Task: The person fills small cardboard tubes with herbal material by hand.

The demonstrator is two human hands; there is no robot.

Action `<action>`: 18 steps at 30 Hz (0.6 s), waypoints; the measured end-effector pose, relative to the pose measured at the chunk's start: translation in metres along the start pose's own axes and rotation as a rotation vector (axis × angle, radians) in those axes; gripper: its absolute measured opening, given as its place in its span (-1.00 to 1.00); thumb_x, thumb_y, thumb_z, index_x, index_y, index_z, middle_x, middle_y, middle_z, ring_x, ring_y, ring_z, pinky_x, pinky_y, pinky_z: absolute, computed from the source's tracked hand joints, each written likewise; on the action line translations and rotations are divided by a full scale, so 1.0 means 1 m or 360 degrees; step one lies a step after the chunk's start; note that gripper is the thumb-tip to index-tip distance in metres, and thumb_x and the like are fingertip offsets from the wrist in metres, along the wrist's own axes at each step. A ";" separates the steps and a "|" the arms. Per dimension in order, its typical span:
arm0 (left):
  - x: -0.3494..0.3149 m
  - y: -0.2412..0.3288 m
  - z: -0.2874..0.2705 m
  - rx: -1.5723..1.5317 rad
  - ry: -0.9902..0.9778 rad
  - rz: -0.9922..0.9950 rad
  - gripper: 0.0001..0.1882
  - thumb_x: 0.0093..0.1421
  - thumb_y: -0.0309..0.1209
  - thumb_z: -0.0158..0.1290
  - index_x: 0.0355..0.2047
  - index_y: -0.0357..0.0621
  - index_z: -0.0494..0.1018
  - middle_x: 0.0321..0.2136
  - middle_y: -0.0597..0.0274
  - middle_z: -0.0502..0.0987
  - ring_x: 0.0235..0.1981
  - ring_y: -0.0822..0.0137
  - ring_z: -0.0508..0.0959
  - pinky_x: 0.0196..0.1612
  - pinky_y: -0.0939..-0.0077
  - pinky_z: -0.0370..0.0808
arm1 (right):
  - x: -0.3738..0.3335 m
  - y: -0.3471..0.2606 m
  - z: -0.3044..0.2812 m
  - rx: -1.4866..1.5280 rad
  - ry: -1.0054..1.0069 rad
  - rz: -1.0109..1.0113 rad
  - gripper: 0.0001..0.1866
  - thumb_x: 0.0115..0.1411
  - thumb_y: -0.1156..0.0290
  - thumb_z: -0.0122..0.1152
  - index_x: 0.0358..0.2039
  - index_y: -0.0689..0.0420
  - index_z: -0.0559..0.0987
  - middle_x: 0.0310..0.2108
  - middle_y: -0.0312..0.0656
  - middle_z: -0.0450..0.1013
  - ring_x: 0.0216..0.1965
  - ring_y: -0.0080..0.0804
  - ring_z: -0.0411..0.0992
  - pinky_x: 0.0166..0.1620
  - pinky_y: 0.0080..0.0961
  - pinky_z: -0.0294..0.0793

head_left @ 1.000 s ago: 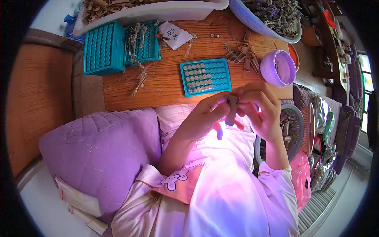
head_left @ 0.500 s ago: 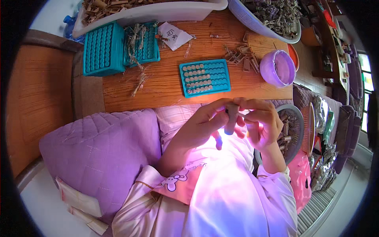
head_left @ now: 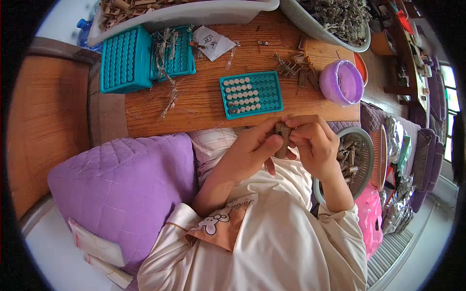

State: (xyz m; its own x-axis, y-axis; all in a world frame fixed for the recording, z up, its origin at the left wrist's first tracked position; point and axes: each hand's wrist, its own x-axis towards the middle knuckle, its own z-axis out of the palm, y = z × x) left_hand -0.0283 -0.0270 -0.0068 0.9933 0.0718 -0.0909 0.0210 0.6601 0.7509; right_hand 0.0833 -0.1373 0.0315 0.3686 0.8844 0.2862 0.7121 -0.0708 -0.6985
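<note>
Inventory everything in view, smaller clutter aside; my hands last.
Table: one, brown, centre
Small part: one, grey-brown, between the hands
Tray: one, teal, table's near edge
Round pieces: over twenty, pale, in that tray
Tray stack: one, teal, table's left
Second tray: one, teal, beside the stack
Wires: several, silvery, on it
Paper: one, white, table's far middle
Loose frames: several, brown, table's right
Bowl: one, purple, table's right edge
Bin: one, white, far left, brown pieces inside
Basin: one, grey, far right, tangle inside
Basket: one, grey, by right forearm
Cushion: one, purple, left
Bag: one, pink, lower right
Left hand: one, bare, pinching the small part
Right hand: one, bare, at the small part
</note>
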 end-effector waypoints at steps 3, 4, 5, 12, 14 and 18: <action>0.002 -0.004 0.000 -0.0105 0.0028 -0.0013 -0.58 0.16 -0.23 -0.24 -0.03 -0.21 0.08 -0.38 0.27 0.37 -0.43 0.54 0.44 -0.62 0.80 0.37 | 0.006 0.004 -0.003 0.0057 -0.0014 -0.0100 -0.88 -0.14 0.70 0.02 -0.54 0.23 0.34 -0.39 -0.13 0.37 -0.44 -0.33 0.39 -0.45 -0.56 0.41; 0.003 -0.004 -0.001 -0.0105 0.0027 -0.0013 -0.58 0.16 -0.23 -0.24 -0.03 -0.21 0.08 -0.38 0.27 0.37 -0.43 0.54 0.44 -0.62 0.80 0.37 | 0.007 0.004 -0.004 0.0056 -0.0014 -0.0100 -0.88 -0.14 0.70 0.02 -0.54 0.23 0.34 -0.39 -0.13 0.37 -0.44 -0.33 0.39 -0.45 -0.56 0.41; 0.003 -0.005 -0.003 -0.0117 0.0018 -0.0018 -0.59 0.16 -0.23 -0.23 -0.06 -0.21 0.11 -0.41 0.30 0.38 -0.47 0.57 0.42 -0.62 0.81 0.34 | 0.008 0.004 -0.004 0.0062 -0.0014 -0.0096 -0.87 -0.14 0.70 0.01 -0.54 0.23 0.34 -0.39 -0.13 0.37 -0.44 -0.33 0.39 -0.44 -0.56 0.41; 0.005 -0.013 -0.010 0.0113 0.0120 0.0028 -0.63 0.12 -0.18 -0.15 -0.20 -0.23 0.23 -0.49 0.37 0.36 -0.55 0.66 0.33 -0.61 0.85 0.26 | 0.010 0.006 -0.003 0.0112 -0.0159 0.0106 -0.86 -0.15 0.69 0.04 -0.52 0.24 0.36 -0.38 -0.10 0.36 -0.39 -0.27 0.39 -0.37 -0.54 0.42; 0.007 -0.021 -0.008 0.0094 0.0209 0.0215 -0.64 0.09 -0.22 -0.09 -0.21 -0.23 0.23 -0.48 0.38 0.37 -0.53 0.66 0.34 -0.60 0.86 0.27 | 0.013 0.008 -0.005 0.0062 -0.0165 -0.0034 -0.84 -0.16 0.67 0.06 -0.49 0.24 0.37 -0.37 -0.11 0.36 -0.37 -0.25 0.39 -0.36 -0.52 0.41; 0.002 0.005 -0.003 0.0402 0.0382 0.0314 -0.64 -0.01 -0.36 0.05 -0.22 -0.21 0.26 -0.46 0.34 0.39 -0.47 0.61 0.39 -0.57 0.83 0.32 | 0.013 0.008 -0.006 -0.0008 0.0073 -0.0132 -0.74 -0.17 0.58 0.14 -0.38 0.22 0.39 -0.35 -0.11 0.36 -0.34 -0.23 0.37 -0.33 -0.48 0.38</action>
State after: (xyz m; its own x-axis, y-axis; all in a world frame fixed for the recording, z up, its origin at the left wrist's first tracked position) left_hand -0.0264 -0.0215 -0.0053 0.9268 0.3712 -0.0567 -0.1104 0.4138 0.9036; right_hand 0.0977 -0.1293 0.0337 0.3353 0.8654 0.3724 0.7441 -0.0008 -0.6681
